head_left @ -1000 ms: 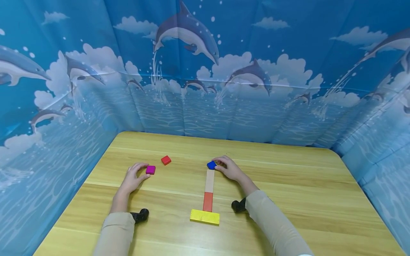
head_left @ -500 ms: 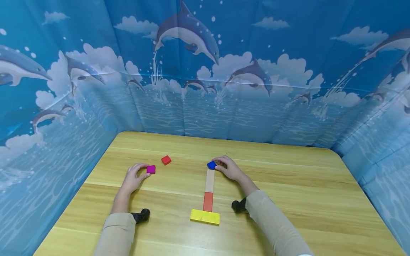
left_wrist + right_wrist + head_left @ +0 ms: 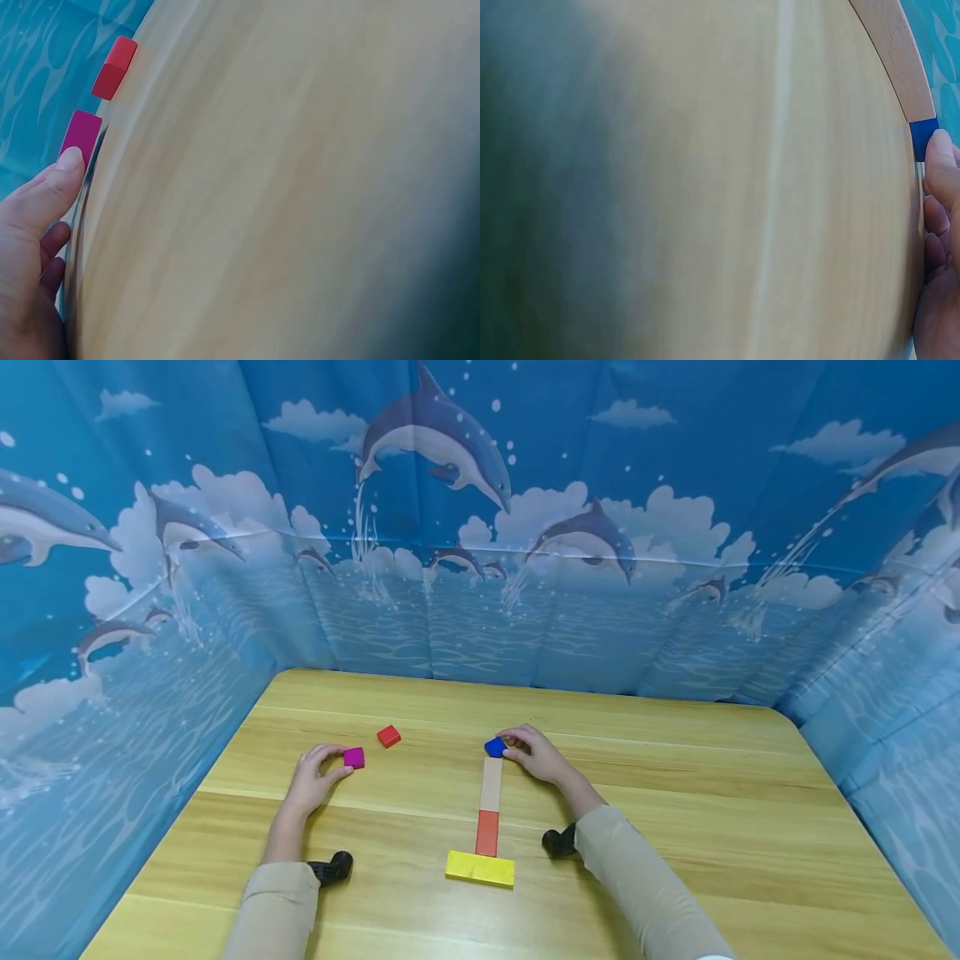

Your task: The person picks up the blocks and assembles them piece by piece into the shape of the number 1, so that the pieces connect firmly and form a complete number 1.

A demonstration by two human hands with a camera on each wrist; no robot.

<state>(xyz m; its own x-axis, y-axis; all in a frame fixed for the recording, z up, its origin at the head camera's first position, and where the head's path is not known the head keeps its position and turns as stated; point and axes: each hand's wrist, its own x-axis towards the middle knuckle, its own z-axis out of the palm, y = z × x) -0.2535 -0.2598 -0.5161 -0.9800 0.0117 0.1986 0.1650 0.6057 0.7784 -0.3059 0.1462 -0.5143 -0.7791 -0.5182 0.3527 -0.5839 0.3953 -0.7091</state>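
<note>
My left hand (image 3: pixel 309 781) pinches a small magenta block (image 3: pixel 355 757) between thumb and fingers at the left of the table. The thumb lies on the face of the magenta block (image 3: pixel 81 135) in the left wrist view. Farther right, my right hand (image 3: pixel 536 753) pinches a small blue block (image 3: pixel 495 747), right at the far end of a line of blocks. That line runs from a pale wooden block (image 3: pixel 491 783) to a red-orange block (image 3: pixel 487 833), and ends crosswise at a long yellow block (image 3: pixel 480 868) nearest me. The right wrist view shows the blue block (image 3: pixel 922 139) against the pale one.
A loose red block (image 3: pixel 388 736) lies just beyond the magenta one. Black wrist-camera mounts (image 3: pixel 332 867) stick out from both forearms over the wooden table (image 3: pixel 675 793). A blue curtain (image 3: pixel 480 610) printed with dolphins hangs behind the table's far edge.
The left hand and the magenta block have shifted very slightly to the right. The right hand and the blue block stay where they were.
</note>
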